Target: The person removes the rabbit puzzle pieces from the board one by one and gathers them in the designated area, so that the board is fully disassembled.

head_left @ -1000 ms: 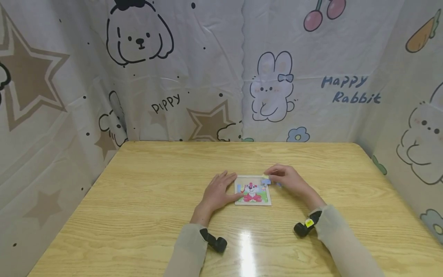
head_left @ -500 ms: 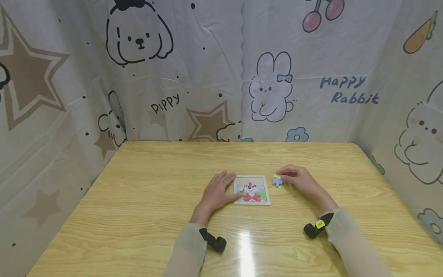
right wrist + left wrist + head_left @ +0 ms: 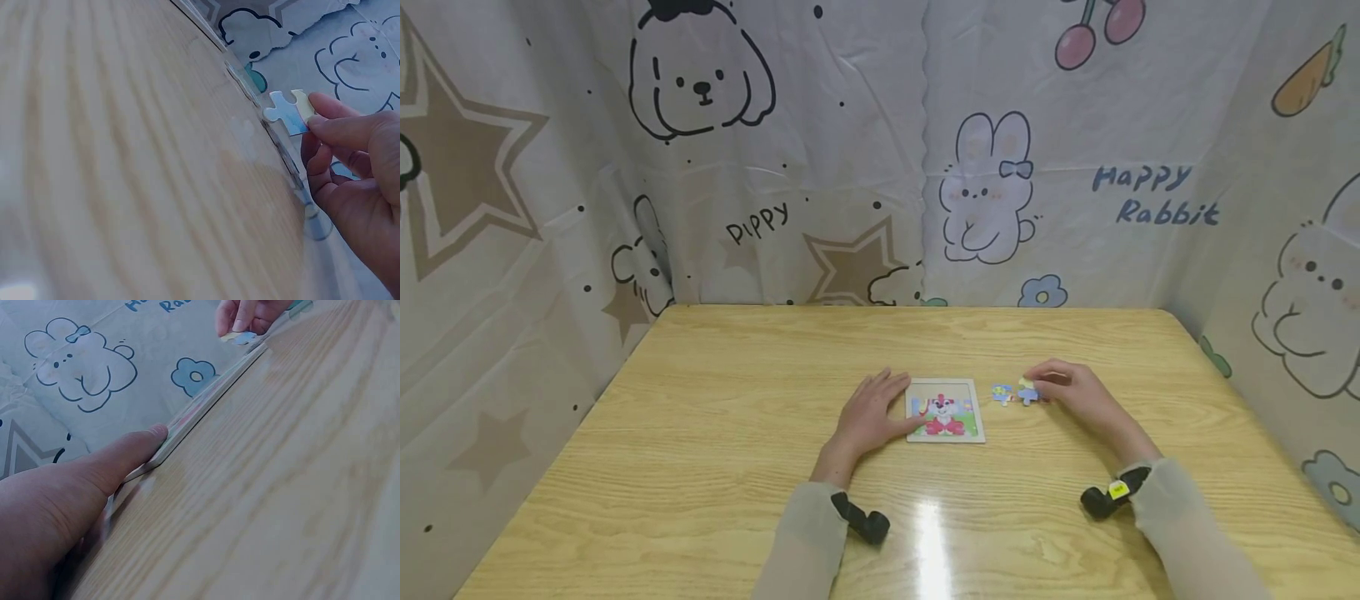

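In the head view, my left hand (image 3: 868,415) rests along the left side of a small framed jigsaw puzzle (image 3: 947,442), its fingers stretched out and its thumb on the frame's lower left part. The puzzle shows a pink-and-white cartoon animal, and its upper part is bare board. To the right, my right hand (image 3: 1078,398) pinches a blue and pale yellow puzzle piece (image 3: 289,115) between thumb and fingertips, tilted up over the table. A loose puzzle piece (image 3: 1002,393) lies between the frame and that hand. Another bit of blue, partly hidden, shows under the right fingers.
A wood-grain table (image 3: 715,417) stands under both hands. White curtain (image 3: 850,167) printed with cartoon figures hangs behind it and along both sides. Black wrist cameras (image 3: 865,523) sit on both cuffs.
My right hand has carried its puzzle piece rightward from the frame's upper right corner, past the loose piece, which now shows uncovered. The left hand stays on the frame.
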A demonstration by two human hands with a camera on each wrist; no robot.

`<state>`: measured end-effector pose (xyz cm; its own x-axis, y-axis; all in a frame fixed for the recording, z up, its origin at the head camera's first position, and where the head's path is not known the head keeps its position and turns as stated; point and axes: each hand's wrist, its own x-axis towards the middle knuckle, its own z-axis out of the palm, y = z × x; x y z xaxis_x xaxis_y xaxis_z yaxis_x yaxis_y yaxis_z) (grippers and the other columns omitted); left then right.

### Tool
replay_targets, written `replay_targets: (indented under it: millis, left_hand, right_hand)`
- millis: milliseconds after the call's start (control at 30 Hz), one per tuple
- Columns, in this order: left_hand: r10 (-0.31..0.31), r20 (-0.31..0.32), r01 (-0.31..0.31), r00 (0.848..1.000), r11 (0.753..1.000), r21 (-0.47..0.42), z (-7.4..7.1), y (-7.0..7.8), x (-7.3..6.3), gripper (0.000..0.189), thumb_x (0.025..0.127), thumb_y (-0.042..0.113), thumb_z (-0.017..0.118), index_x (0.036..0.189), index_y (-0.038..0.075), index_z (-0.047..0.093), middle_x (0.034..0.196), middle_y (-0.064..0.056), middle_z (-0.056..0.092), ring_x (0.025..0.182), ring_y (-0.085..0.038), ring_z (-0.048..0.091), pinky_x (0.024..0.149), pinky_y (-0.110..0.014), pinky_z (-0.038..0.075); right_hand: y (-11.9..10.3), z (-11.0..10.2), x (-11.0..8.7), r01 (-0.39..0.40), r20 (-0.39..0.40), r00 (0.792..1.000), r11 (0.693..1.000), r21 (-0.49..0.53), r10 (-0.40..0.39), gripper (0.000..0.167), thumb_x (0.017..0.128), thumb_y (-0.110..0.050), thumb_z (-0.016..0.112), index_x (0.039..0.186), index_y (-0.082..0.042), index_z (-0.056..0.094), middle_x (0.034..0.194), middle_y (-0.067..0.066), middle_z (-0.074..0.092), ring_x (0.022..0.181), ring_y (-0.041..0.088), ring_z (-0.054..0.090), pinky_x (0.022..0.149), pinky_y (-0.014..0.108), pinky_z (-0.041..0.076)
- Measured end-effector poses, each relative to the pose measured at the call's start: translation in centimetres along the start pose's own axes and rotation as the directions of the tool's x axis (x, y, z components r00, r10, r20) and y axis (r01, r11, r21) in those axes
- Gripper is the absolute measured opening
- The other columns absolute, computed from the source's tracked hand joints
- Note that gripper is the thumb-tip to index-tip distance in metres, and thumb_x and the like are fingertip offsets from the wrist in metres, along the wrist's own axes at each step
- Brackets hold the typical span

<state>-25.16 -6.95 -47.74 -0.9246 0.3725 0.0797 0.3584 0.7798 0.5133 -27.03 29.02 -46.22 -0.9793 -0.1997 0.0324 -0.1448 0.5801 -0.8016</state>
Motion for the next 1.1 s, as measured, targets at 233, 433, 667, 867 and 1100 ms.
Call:
replay_targets:
  millis: [233, 433, 667, 867, 1100]
  left_hand:
    - [0.002, 0.001, -0.002, 1.0, 1.0, -0.002, 0.0, 0.0, 0.0, 0.08, 0.084, 0.061, 0.065, 0.149, 0.02, 0.043, 0.155, 0.003, 0.042, 0.152, -0.021, 0.024, 0.129, -0.04, 0.014]
    - [0.005, 0.002, -0.005, 1.0, 1.0, -0.004, -0.1, 0.0, 0.0, 0.079, 0.085, 0.06, 0.065, 0.149, 0.019, 0.043, 0.156, 0.002, 0.042, 0.152, -0.021, 0.024, 0.129, -0.041, 0.015]
    - [0.005, 0.008, -0.005, 1.0, 1.0, -0.004, -0.1, 0.0, -0.1, 0.08, 0.085, 0.06, 0.065, 0.149, 0.02, 0.042, 0.156, 0.002, 0.042, 0.152, -0.021, 0.023, 0.129, -0.041, 0.014]
    - [0.009, 0.003, -0.009, 1.0, 1.0, -0.014, -0.2, 0.0, -0.2, 0.08, 0.085, 0.06, 0.065, 0.149, 0.02, 0.043, 0.155, 0.002, 0.042, 0.152, -0.022, 0.024, 0.129, -0.042, 0.014]
    - [0.007, 0.003, -0.007, 1.0, 1.0, -0.011, -0.2, 0.0, -0.1, 0.08, 0.085, 0.06, 0.065, 0.149, 0.02, 0.042, 0.155, 0.002, 0.042, 0.152, -0.021, 0.024, 0.129, -0.042, 0.015]
  right_hand:
    - [0.9, -1.2, -0.8, -0.013, -0.023, 1.0, 0.999, -0.043, 0.012, 0.029, 0.097, -0.03, 0.062, 0.118, -0.011, 0.069, 0.129, 0.012, 0.064, 0.102, -0.019, 0.051, 0.09, 0.003, 0.04]
    - [1.3, -2.2, -1.5, -0.028, -0.032, 0.999, 0.999, -0.039, 0.027, 0.033, 0.096, -0.034, 0.062, 0.119, -0.01, 0.068, 0.129, 0.012, 0.064, 0.101, -0.022, 0.049, 0.09, 0.003, 0.038]
    - [1.9, -3.2, -2.2, -0.028, -0.04, 0.999, 0.998, -0.054, 0.026, 0.033, 0.097, -0.032, 0.061, 0.119, -0.009, 0.068, 0.13, 0.013, 0.063, 0.1, -0.024, 0.048, 0.088, 0.001, 0.04]
    - [2.4, -4.0, -2.5, -0.039, -0.043, 0.998, 0.997, -0.067, 0.036, 0.034, 0.097, -0.035, 0.06, 0.12, -0.01, 0.068, 0.133, 0.015, 0.06, 0.101, -0.024, 0.045, 0.087, 0.003, 0.039]
    - [2.7, -4.5, -2.6, -0.063, -0.046, 0.997, 0.996, -0.063, 0.06, 0.034, 0.096, -0.036, 0.061, 0.119, -0.011, 0.068, 0.132, 0.01, 0.062, 0.101, -0.024, 0.045, 0.086, 0.001, 0.037]
